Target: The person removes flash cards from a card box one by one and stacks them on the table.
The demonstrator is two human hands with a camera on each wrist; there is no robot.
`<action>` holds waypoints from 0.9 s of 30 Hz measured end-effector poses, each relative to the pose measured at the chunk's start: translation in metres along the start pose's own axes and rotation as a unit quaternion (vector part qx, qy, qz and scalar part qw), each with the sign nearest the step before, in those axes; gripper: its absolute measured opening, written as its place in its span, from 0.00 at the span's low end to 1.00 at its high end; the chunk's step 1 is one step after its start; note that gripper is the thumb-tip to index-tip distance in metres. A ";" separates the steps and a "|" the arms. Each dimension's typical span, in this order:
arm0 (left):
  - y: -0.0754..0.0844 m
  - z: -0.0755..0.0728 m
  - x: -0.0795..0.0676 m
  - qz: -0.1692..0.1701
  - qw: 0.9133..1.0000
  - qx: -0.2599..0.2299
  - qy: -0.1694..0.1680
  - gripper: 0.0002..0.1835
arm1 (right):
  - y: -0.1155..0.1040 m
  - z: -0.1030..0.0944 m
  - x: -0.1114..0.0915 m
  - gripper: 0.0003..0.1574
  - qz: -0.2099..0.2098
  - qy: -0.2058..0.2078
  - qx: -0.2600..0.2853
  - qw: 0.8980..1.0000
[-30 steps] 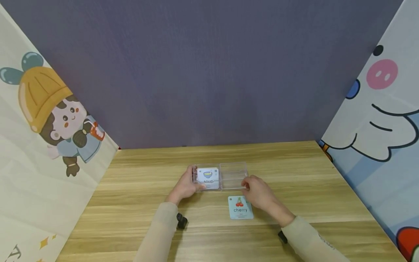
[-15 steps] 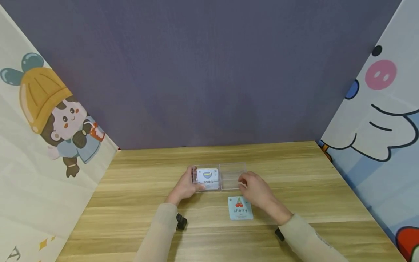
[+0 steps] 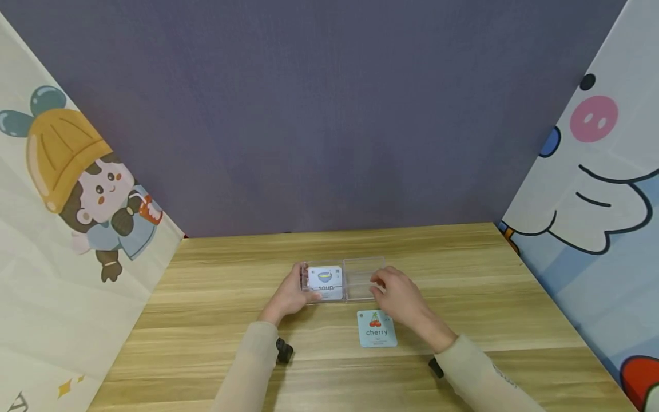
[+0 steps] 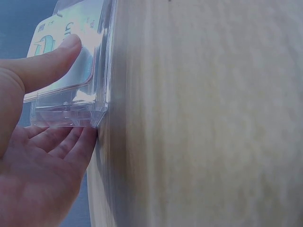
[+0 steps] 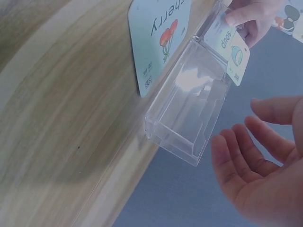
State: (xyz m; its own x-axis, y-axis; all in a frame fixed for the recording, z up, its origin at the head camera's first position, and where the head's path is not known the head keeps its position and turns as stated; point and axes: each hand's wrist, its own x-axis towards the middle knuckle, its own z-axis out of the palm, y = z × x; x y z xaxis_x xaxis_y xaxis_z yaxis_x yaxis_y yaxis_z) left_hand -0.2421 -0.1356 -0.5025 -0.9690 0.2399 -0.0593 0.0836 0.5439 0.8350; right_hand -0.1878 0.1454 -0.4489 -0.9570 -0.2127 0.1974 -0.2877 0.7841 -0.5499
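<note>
A clear plastic card box with two side-by-side compartments rests on the table. In its left compartment sits a white card printed with a bowl and the word "soup". My left hand grips the box's left end, thumb over the front of the card, as the left wrist view also shows. By the right compartment, my right hand has loosely bent fingers, thumb apart, holding nothing; the right wrist view shows a gap between this hand and the box. A pale blue "cherry" card lies face up in front of the right compartment.
The wood-grain table ends at a dark grey-blue panel behind. Cartoon-printed sheets stand at the left and right. Both wrists carry small black cameras.
My right hand has shifted slightly left over the right compartment, from the box's right edge, and its thumb and fingertips have parted. The left hand, box and cards keep their places.
</note>
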 end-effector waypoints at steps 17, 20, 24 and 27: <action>-0.002 0.001 0.002 0.008 1.000 -0.011 0.003 0.52 | -0.004 0.003 0.009 0.12 -0.034 0.031 0.009 0.999; -0.002 0.001 0.002 0.010 1.000 -0.014 0.002 0.52 | -0.005 0.003 0.010 0.11 -0.042 0.041 0.014 0.998; -0.002 0.001 0.001 0.011 1.000 -0.015 0.002 0.52 | -0.007 0.004 0.012 0.10 -0.047 0.050 0.015 0.998; -0.003 0.001 0.001 0.011 1.000 -0.013 0.002 0.52 | -0.009 0.004 0.014 0.10 -0.047 0.054 0.010 0.997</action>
State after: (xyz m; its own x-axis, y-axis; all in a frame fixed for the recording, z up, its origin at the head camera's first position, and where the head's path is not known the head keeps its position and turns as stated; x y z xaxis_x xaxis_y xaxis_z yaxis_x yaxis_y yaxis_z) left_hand -0.2430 -0.1359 -0.5054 -0.9680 0.2480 -0.0378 0.0995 0.5177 0.8497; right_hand -0.1984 0.1332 -0.4451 -0.9161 -0.2209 0.3347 -0.3785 0.7517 -0.5401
